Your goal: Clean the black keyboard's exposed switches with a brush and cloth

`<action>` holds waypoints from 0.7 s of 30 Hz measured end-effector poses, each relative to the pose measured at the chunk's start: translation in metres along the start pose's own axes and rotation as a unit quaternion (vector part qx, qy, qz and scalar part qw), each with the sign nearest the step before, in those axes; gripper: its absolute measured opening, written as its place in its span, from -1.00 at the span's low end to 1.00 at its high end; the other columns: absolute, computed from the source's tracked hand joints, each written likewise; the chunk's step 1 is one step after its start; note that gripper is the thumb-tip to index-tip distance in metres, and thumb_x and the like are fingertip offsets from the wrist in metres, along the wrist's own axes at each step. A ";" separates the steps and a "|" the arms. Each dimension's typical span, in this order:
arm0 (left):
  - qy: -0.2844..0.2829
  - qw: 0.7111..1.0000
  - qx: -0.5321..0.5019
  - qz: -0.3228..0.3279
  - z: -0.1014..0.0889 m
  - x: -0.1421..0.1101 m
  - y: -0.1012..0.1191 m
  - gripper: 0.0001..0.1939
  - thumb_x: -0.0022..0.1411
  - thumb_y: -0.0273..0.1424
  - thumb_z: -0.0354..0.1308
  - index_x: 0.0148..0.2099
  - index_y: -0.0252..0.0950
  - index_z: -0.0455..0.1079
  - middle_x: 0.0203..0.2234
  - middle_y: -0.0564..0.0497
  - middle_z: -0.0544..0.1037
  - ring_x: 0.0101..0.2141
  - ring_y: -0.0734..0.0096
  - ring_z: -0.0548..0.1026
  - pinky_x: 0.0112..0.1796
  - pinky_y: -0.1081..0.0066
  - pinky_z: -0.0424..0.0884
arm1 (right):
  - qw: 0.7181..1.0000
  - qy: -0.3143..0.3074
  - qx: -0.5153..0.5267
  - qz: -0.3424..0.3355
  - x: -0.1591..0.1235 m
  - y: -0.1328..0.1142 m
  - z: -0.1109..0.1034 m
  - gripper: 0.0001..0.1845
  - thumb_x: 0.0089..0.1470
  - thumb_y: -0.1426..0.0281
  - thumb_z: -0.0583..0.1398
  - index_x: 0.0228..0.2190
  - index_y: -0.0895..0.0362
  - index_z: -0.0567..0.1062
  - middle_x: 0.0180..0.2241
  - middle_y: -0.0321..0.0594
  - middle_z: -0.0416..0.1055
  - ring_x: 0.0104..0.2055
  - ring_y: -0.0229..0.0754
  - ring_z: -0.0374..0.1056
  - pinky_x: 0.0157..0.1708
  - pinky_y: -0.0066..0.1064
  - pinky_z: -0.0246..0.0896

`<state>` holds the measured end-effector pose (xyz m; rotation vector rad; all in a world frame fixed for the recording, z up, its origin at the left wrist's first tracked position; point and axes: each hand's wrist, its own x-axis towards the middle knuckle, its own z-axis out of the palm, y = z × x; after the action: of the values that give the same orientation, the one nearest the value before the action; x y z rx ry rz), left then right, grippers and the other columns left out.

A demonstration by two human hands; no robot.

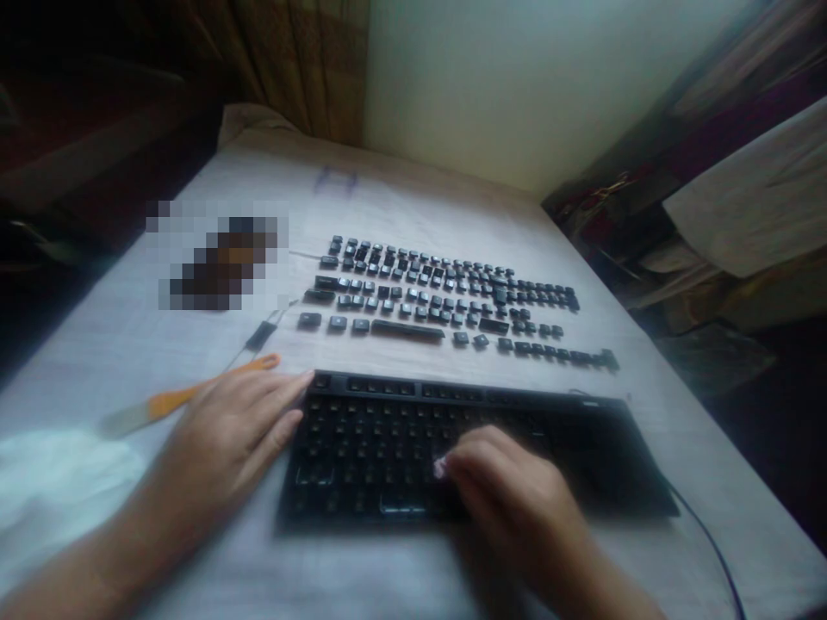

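A black keyboard body with its keycaps off lies on a white cloth-covered table in front of me. My left hand lies flat, fingers stretched out, against the keyboard's left edge. My right hand rests on the middle of the keyboard with the fingers curled and pinched down at the switch bed; whatever is in them is too small to see. Beyond the keyboard, several black keycaps are laid out in rows.
An orange-handled tool lies left of my left hand, and a small black item on a thin wire behind it. A pixelated patch sits at the table's left. White crumpled material is at the near left. The keyboard's cable trails right.
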<state>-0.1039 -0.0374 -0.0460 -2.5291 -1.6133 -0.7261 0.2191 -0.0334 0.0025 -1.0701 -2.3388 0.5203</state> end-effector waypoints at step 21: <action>-0.009 0.999 -0.037 -0.028 0.000 0.002 0.004 -0.57 0.44 -0.21 -0.06 0.29 -0.09 0.22 0.05 -0.01 0.56 0.06 0.14 0.50 0.08 0.08 0.42 | 0.997 0.018 0.066 -0.046 0.044 -0.036 0.052 -0.74 0.30 0.56 0.08 -0.38 0.14 0.50 -0.43 -0.21 0.50 -0.43 -0.28 0.44 -0.42 -0.53 0.39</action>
<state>-0.0999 -0.0375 -0.0441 -2.5572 -1.6999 -0.7838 0.1427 -0.0286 -0.0071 -0.8989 -2.2759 0.6048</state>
